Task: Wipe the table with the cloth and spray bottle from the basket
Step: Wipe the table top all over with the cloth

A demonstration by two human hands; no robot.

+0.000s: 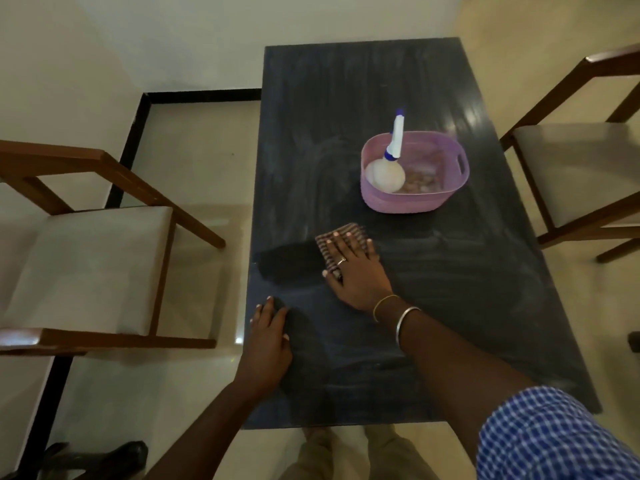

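I see the right hand [351,268] spread flat, pressing the cloth [349,230] onto the desk [467,289]. The left hand [272,336] rests by the desk's edge, fingers seemingly relaxed in the dim light. The bottle [386,173] sits in the basket [415,202].

**A Dim Room With Two Chairs**

A long dark table [346,98] stands in the middle, with its far end by a plain pale wall [138,36]. The left chair [93,268] is brown wood with a pale seat, and so is the right chair [575,174]. The floor [194,161] is pale and shiny. A black strip [204,95] runs where the wall meets the floor. The light is low, and a small bright spot [239,339] shines on the floor beside the table.
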